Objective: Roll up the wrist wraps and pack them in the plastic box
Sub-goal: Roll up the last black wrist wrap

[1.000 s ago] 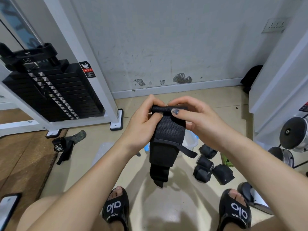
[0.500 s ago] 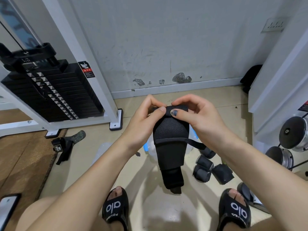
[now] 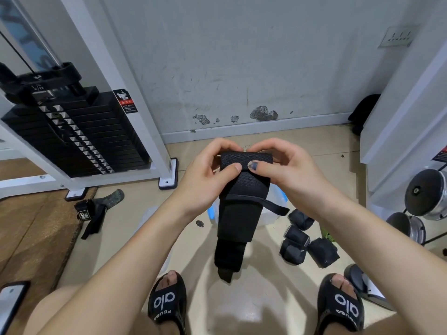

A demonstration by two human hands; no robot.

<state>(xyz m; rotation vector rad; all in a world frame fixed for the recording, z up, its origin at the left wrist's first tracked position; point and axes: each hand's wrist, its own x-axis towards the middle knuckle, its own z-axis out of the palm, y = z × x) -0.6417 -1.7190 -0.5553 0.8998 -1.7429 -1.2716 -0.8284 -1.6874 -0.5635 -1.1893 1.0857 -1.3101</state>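
Observation:
A black wrist wrap [image 3: 239, 206] hangs in front of me, its top end folded into a short roll. My left hand [image 3: 208, 175] and my right hand [image 3: 285, 170] pinch that roll from both sides, thumbs pressed on its front. The tail and a thin loop strap dangle below. Behind the wrap, the clear plastic box [image 3: 273, 209] with blue clips stands on the floor, mostly hidden. Three rolled black wraps [image 3: 307, 245] lie on the floor to its right. An unrolled wrap [image 3: 93, 211] lies on the floor at the left.
A weight stack machine [image 3: 72, 131] with a white frame stands at left. White cabinet and chrome dumbbells [image 3: 428, 194] are at right. My feet in black slides [image 3: 167, 303] are below. A phone [image 3: 9, 301] lies on the wooden mat at lower left.
The top of the wrap has been rolled over further, making the roll thicker. The hanging tail swung slightly and now hangs shorter.

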